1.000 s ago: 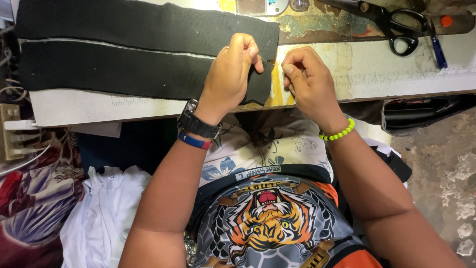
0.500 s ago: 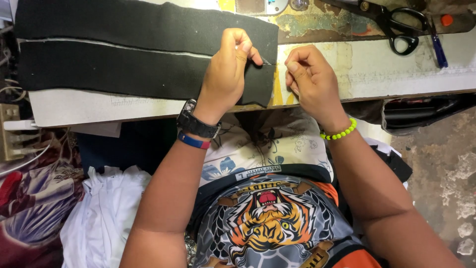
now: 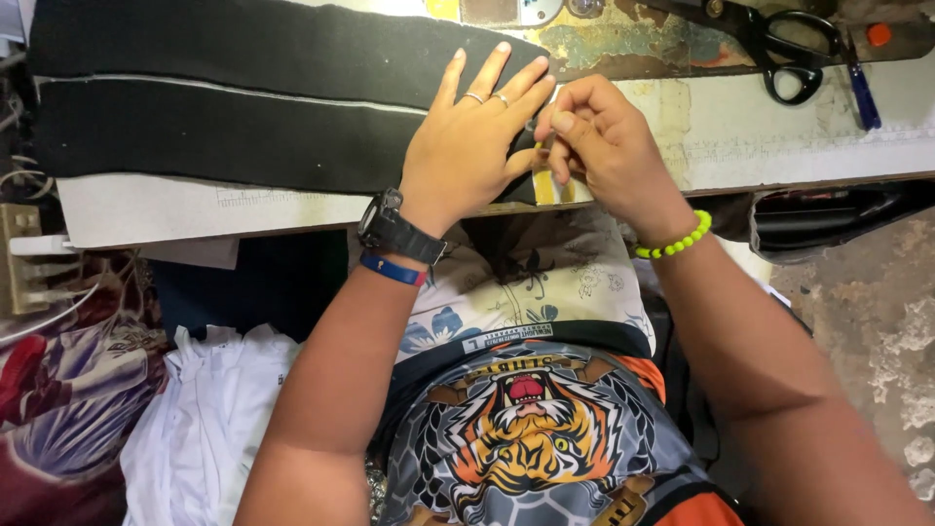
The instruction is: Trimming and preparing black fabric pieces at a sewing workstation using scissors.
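Two long strips of black fabric (image 3: 243, 107) lie side by side on the worktable (image 3: 779, 136), a pale seam line between them. My left hand (image 3: 467, 146) lies flat on the fabric's right end, fingers spread, a black watch and blue band on the wrist. My right hand (image 3: 594, 146) sits just right of it at the fabric's edge, fingertips pinched together on something small that I cannot make out; a green bead bracelet circles that wrist.
Black-handled scissors (image 3: 779, 44) and a blue pen (image 3: 862, 88) lie at the table's far right. White cloth (image 3: 205, 429) and patterned red fabric (image 3: 58, 409) are piled below the table on the left. A power strip (image 3: 24, 258) hangs at the left edge.
My left hand has gone from a pinch at the fabric's edge to lying flat with fingers spread. My right hand has moved left, close against it.
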